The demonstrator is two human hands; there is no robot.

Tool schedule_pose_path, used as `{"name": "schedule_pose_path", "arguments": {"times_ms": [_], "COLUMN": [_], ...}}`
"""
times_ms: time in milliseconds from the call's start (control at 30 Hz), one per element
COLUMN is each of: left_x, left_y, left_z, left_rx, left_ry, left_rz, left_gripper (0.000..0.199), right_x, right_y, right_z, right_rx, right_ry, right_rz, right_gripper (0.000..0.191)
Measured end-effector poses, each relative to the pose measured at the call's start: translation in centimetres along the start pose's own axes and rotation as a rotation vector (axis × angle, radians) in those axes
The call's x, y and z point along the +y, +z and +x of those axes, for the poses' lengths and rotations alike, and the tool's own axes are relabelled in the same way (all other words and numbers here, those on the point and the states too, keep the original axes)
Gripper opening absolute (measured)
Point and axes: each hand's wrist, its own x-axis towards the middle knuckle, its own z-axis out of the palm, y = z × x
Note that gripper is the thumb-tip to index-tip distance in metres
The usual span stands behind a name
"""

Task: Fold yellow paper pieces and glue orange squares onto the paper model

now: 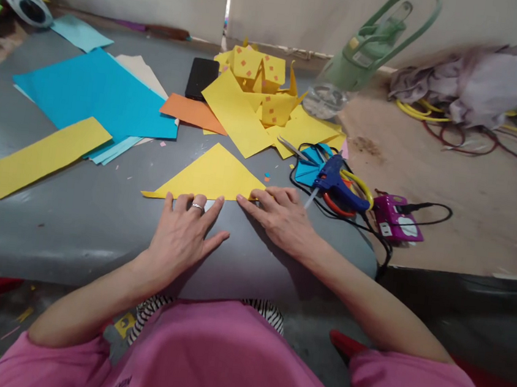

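Note:
A sheet of yellow paper [214,173] folded into a triangle lies on the grey table, its point away from me and its folded long edge toward me. My left hand [185,229] rests with fingers spread, the tips touching that near edge left of its middle; a ring shows on one finger. On the right part of the same edge, my right hand [281,217] lies flat with fingers stretched out, covering the right corner. Neither hand grips anything.
Blue paper [93,93] and a yellow strip [45,156] lie to the left. Behind are a black phone [202,78], yellow paper pieces [259,73] and a green-topped bottle [363,57]. At right sit scissors [297,151], a blue glue gun [334,177], cables and a purple power adapter [394,217].

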Motion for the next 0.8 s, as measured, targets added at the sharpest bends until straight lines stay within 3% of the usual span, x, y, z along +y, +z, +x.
{"name": "schedule_pose_path", "arguments": {"times_ms": [233,400,500,633,800], "left_x": [0.0,0.0,0.0,0.1,0.0], "left_y": [-0.1,0.0,0.0,0.0,0.3], "left_z": [0.0,0.0,0.2,0.3,0.5], "left_rx": [0.002,-0.003,-0.011,-0.021,-0.011], "left_ry": [0.000,-0.002,-0.015,-0.027,-0.039], "left_rz": [0.005,0.002,-0.002,-0.019,-0.079], "left_gripper": [0.063,0.063,0.063,0.063,0.060], "right_x": [1.7,2.7,1.9,-0.5,-3.3], "right_y": [-1.0,-1.5,-1.6,-1.9,-2.1], "right_z": [-3.4,-5.1,-4.3,-1.1,2.0], "right_rx": [-0.073,-0.055,0.026,0.212,0.480], "right_ry": [0.124,0.236,0.244,0.187,-0.057], "right_rz": [-0.124,-0.240,-0.216,-0.114,-0.096], "right_gripper": [0.047,0.040,0.040,0.050,0.058]}}
